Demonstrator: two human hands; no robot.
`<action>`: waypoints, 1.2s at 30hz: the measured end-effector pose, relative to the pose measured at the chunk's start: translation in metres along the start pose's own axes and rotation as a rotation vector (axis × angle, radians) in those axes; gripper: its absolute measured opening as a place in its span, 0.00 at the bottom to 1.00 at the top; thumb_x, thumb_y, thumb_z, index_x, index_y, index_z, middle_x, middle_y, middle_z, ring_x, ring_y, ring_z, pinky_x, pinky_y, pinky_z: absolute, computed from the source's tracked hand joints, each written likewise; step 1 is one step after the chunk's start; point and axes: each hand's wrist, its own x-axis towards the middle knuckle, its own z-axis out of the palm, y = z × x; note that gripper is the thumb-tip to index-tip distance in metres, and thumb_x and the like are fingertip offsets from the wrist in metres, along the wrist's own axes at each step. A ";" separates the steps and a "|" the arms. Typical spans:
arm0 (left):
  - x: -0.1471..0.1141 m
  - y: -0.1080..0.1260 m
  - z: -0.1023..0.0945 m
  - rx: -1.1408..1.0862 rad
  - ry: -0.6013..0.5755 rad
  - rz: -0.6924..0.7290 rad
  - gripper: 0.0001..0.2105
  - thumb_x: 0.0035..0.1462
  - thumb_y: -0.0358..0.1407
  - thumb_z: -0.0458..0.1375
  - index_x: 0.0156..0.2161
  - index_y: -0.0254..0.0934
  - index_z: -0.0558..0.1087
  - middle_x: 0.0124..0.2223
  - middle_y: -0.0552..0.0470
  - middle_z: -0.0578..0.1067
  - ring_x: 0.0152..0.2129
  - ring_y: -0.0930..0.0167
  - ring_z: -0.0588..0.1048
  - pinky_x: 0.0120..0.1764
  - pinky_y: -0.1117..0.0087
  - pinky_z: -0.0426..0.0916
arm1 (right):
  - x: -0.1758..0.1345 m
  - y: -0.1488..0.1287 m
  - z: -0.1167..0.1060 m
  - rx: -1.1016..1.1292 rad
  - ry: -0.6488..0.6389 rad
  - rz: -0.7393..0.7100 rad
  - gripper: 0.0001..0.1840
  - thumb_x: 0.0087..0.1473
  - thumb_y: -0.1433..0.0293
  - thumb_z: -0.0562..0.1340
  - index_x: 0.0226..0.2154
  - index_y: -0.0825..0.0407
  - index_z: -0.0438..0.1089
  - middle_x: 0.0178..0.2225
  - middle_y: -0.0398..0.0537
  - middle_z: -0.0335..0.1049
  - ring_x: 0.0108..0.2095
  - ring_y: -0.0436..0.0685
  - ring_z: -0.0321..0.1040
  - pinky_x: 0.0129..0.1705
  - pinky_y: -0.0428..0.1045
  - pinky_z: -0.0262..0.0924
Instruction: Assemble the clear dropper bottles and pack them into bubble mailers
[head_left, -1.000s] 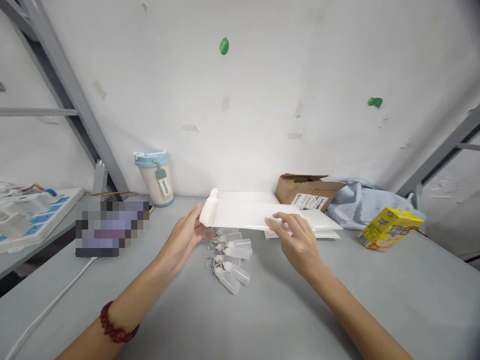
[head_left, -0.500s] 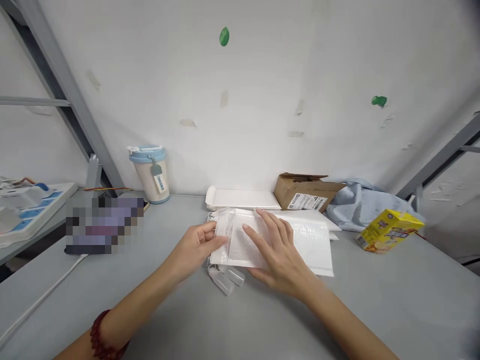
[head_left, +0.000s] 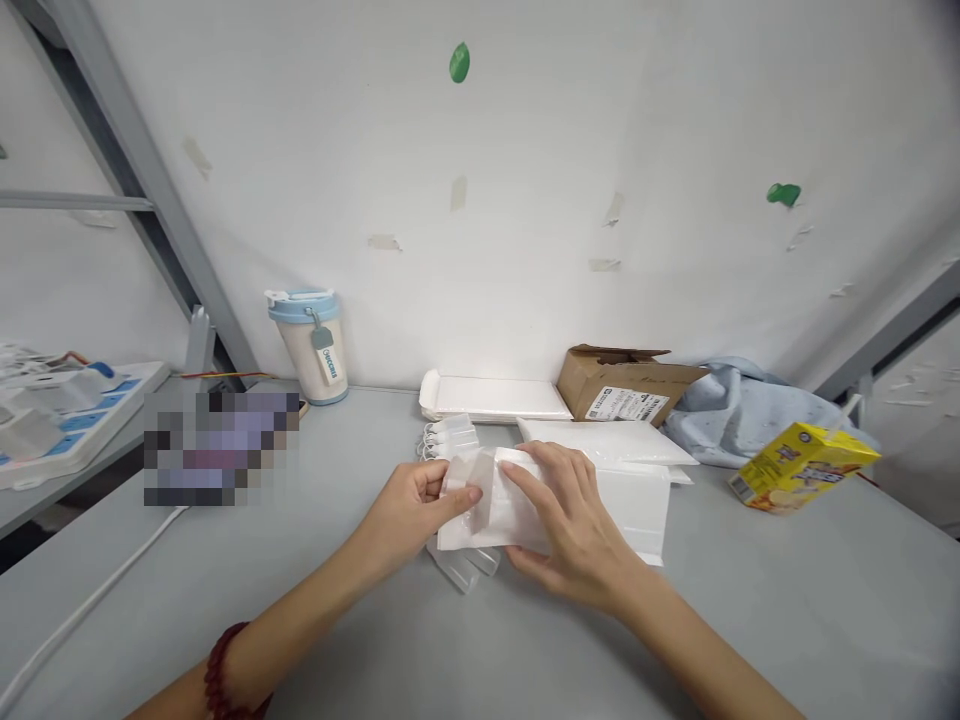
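A white padded mailer (head_left: 634, 505) is held between both hands above the grey table. My left hand (head_left: 416, 505) pinches its left end, thumb on top, where a translucent flap or strip shows. My right hand (head_left: 566, 515) grips the middle, fingers over the top face and thumb by the lower edge. Partly hidden under the mailer's left end lie clear plastic tubes (head_left: 456, 568). More small clear pieces with wire loops (head_left: 451, 437) lie just behind it. Another white mailer (head_left: 600, 440) rests flat beyond my right hand.
A stack of white mailers (head_left: 499, 395) lies by the wall beside an open cardboard box (head_left: 630, 388). To the right are a pale blue cloth (head_left: 739, 410) and a yellow drink carton (head_left: 802, 468). A lidded cup (head_left: 309, 350), a blurred-out phone (head_left: 225, 450) and a power strip (head_left: 82, 425) stand left.
The mailer has come slightly lower and tilted, its left end folded up more. The looped clear pieces and the mailer behind are now more visible. The whole view has shifted slightly.
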 end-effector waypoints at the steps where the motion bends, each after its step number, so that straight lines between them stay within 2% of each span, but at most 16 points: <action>1: 0.000 -0.001 0.001 0.019 0.016 0.004 0.14 0.47 0.45 0.60 0.28 0.34 0.70 0.27 0.52 0.75 0.24 0.69 0.73 0.27 0.71 0.66 | 0.000 -0.001 0.000 0.004 0.018 -0.013 0.35 0.47 0.70 0.58 0.57 0.53 0.48 0.51 0.62 0.52 0.50 0.68 0.52 0.46 0.64 0.52; 5: 0.002 -0.004 0.002 0.132 0.053 -0.022 0.19 0.49 0.50 0.56 0.20 0.36 0.64 0.15 0.58 0.64 0.11 0.76 0.62 0.16 0.75 0.57 | 0.003 -0.003 -0.001 -0.028 0.087 -0.064 0.31 0.47 0.74 0.59 0.54 0.55 0.52 0.50 0.63 0.53 0.49 0.67 0.54 0.45 0.62 0.54; 8: 0.002 -0.002 -0.001 0.202 0.033 0.002 0.21 0.51 0.51 0.53 0.19 0.36 0.61 0.13 0.60 0.60 0.10 0.77 0.60 0.15 0.76 0.54 | 0.005 0.000 0.001 -0.098 0.080 -0.073 0.30 0.46 0.77 0.59 0.53 0.56 0.54 0.49 0.64 0.53 0.49 0.68 0.53 0.45 0.63 0.55; 11: 0.002 0.005 -0.011 0.302 -0.066 -0.015 0.20 0.54 0.49 0.51 0.20 0.35 0.64 0.16 0.58 0.66 0.12 0.78 0.61 0.19 0.76 0.55 | 0.004 0.007 0.005 -0.174 0.038 -0.025 0.30 0.46 0.76 0.59 0.53 0.56 0.55 0.50 0.65 0.53 0.49 0.69 0.53 0.45 0.63 0.55; 14: 0.001 0.015 -0.025 0.412 -0.115 -0.070 0.15 0.52 0.46 0.53 0.28 0.35 0.71 0.22 0.54 0.72 0.15 0.76 0.63 0.21 0.76 0.57 | 0.002 0.014 0.009 -0.216 0.009 0.029 0.27 0.48 0.73 0.59 0.53 0.56 0.57 0.51 0.65 0.54 0.48 0.69 0.53 0.44 0.63 0.56; 17: -0.002 0.022 -0.038 0.503 -0.131 -0.083 0.13 0.51 0.44 0.54 0.35 0.37 0.74 0.22 0.55 0.71 0.18 0.74 0.66 0.22 0.75 0.58 | 0.000 0.018 0.011 -0.222 -0.004 0.072 0.25 0.49 0.73 0.58 0.52 0.55 0.58 0.51 0.64 0.55 0.49 0.68 0.53 0.45 0.63 0.55; 22: -0.006 0.021 -0.051 0.625 -0.332 -0.133 0.11 0.47 0.38 0.56 0.36 0.41 0.76 0.24 0.54 0.74 0.21 0.71 0.69 0.22 0.76 0.57 | 0.000 0.015 0.009 -0.190 -0.023 0.088 0.24 0.50 0.74 0.57 0.52 0.55 0.59 0.50 0.63 0.55 0.48 0.68 0.54 0.45 0.62 0.55; 25: -0.006 0.015 -0.051 0.677 -0.384 -0.140 0.11 0.44 0.36 0.57 0.36 0.41 0.76 0.25 0.54 0.74 0.22 0.70 0.70 0.23 0.75 0.58 | 0.000 0.015 0.008 -0.167 -0.029 0.107 0.24 0.50 0.74 0.56 0.51 0.54 0.59 0.50 0.62 0.56 0.48 0.67 0.54 0.44 0.62 0.55; 30: -0.005 0.006 -0.042 0.719 -0.384 -0.081 0.07 0.44 0.34 0.56 0.30 0.39 0.75 0.23 0.55 0.71 0.19 0.72 0.67 0.23 0.75 0.58 | 0.000 0.020 0.008 -0.173 -0.006 0.126 0.24 0.48 0.75 0.57 0.51 0.54 0.59 0.50 0.63 0.55 0.48 0.68 0.53 0.45 0.62 0.56; 36: -0.005 0.016 -0.036 0.630 -0.353 -0.020 0.06 0.47 0.34 0.54 0.28 0.37 0.73 0.25 0.54 0.72 0.23 0.72 0.68 0.26 0.75 0.60 | -0.001 0.023 0.008 -0.171 -0.002 0.126 0.24 0.49 0.74 0.57 0.51 0.54 0.59 0.50 0.63 0.55 0.49 0.67 0.53 0.45 0.62 0.56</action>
